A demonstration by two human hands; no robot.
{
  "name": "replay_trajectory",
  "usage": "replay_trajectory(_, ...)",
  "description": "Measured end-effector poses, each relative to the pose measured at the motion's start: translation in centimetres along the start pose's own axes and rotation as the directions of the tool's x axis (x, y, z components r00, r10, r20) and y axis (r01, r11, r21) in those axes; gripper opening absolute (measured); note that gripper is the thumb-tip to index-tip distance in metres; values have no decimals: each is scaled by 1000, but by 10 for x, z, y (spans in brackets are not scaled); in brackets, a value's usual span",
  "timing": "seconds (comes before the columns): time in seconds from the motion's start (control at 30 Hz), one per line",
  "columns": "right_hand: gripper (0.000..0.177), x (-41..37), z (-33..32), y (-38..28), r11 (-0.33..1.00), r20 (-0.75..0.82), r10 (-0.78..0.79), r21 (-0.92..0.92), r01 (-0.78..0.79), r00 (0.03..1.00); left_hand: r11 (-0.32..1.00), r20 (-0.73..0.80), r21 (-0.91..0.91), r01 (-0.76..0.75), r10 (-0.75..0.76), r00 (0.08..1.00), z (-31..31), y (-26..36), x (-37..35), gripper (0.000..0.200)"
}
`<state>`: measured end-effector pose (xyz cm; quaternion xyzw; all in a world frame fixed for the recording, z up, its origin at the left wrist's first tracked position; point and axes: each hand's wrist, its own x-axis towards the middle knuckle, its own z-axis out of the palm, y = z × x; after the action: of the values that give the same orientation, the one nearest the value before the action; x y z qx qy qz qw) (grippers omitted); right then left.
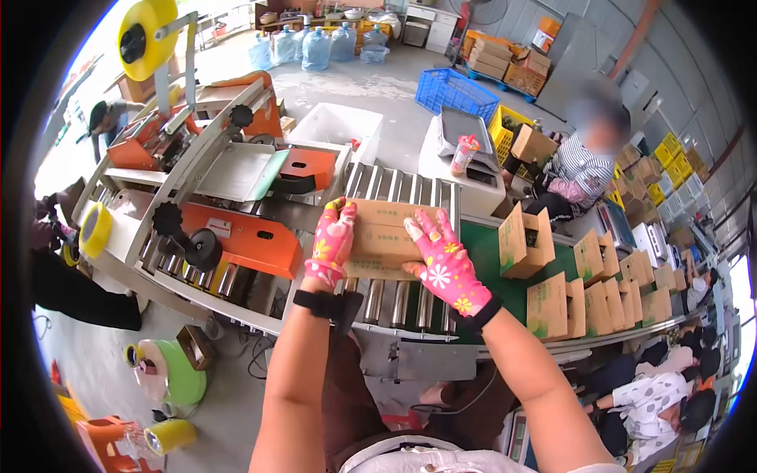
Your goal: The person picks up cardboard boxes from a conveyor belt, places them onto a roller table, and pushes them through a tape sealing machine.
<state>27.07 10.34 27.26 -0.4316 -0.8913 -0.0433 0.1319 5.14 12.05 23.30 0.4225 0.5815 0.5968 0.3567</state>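
Note:
A closed cardboard box (pixel 380 232) with green print lies on the metal rollers (pixel 384 303) in front of me. My left hand (pixel 331 240), in a pink flowered glove, holds the left side of the box with its fingers curled over the edge. The matching glove covers my right hand (pixel 441 264), which presses on the right end with fingers spread over the top and thumb at the near side. Both hands grip the box between them. To the left, beside the box, is the orange side guide (pixel 229 240) of a taping machine.
Several open-topped cartons (pixel 526 244) stand on the green conveyor belt (pixel 493 244) at the right. A tape roll (pixel 146 39) is mounted high on the machine. Beyond the rollers are a white bin (pixel 339 126) and a seated person (pixel 583 169). More people sit along the belt.

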Motion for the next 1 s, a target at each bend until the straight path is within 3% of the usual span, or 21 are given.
replay_trajectory(0.07,74,28,14,-6,995,-3,74,61,-73,997,990,-111,-142,15,-31,993,-10,-24,12,47)
replay_trajectory(0.13,74,56,22,-15,994,-21,89,69,-87,996,982,-246,115,-153,177,953,-13,-43,-6,52)
replay_trajectory(0.17,74,68,23,-21,992,6,72,103,-72,997,995,-360,-33,-94,76,930,-6,-47,-24,53)
replay_trajectory(0.2,74,80,27,-28,991,8,55,118,-56,998,985,-362,68,-159,173,916,-4,-33,-48,53)
replay_trajectory(0.23,74,91,29,-37,991,23,56,119,-58,998,933,-301,353,-65,180,936,-9,-44,-64,54)
replay_trajectory(0.33,74,119,41,-67,986,33,22,166,-27,999,587,-35,784,-204,370,928,-19,-60,-92,55)
replay_trajectory(0.47,72,158,63,-110,991,-56,55,125,-47,997,573,58,760,-307,410,910,-20,-59,-84,51)
replay_trajectory(0.53,81,173,66,-126,979,-48,29,205,-18,998,509,113,807,-300,366,924,-21,-67,-88,56)
replay_trajectory(0.57,87,177,64,-130,938,3,-12,346,10,1000,437,78,869,-233,344,936,-20,-86,-92,59)
replay_trajectory(0.6,90,183,61,-126,812,13,-63,582,44,998,385,81,890,-245,394,915,-20,-95,-94,55)
replay_trajectory(0.67,85,186,78,-104,552,-69,-57,829,90,996,499,85,834,-235,305,949,-17,-68,-90,44)
replay_trajectory(0.73,83,163,69,-71,591,70,-13,805,-49,997,584,57,762,-280,371,927,-13,-59,-87,36)
replay_trajectory(0.77,82,148,78,-49,676,39,11,736,-37,999,606,54,739,-293,380,923,-14,-61,-87,35)
replay_trajectory(0.8,79,127,62,-26,758,122,71,638,-134,990,599,47,751,-276,368,928,-12,-57,-90,35)
replay_trajectory(0.83,74,105,86,7,853,1,148,507,-128,989,603,64,745,-287,363,929,-13,-56,-91,34)
replay_trajectory(0.87,72,76,85,39,859,-112,256,481,-173,960,605,78,739,-296,360,930,-14,-55,-90,33)
replay_trajectory(0.9,71,54,81,72,908,-147,382,243,-341,912,605,83,735,-305,366,927,-15,-54,-90,33)
replay_trajectory(0.93,72,31,85,110,872,-221,482,30,-488,848,604,84,737,-304,365,927,-14,-52,-90,33)
replay_trajectory(1.0,74,-4,63,162,660,-208,733,-11,-751,648,613,97,722,-321,371,924,-12,-56,-90,30)
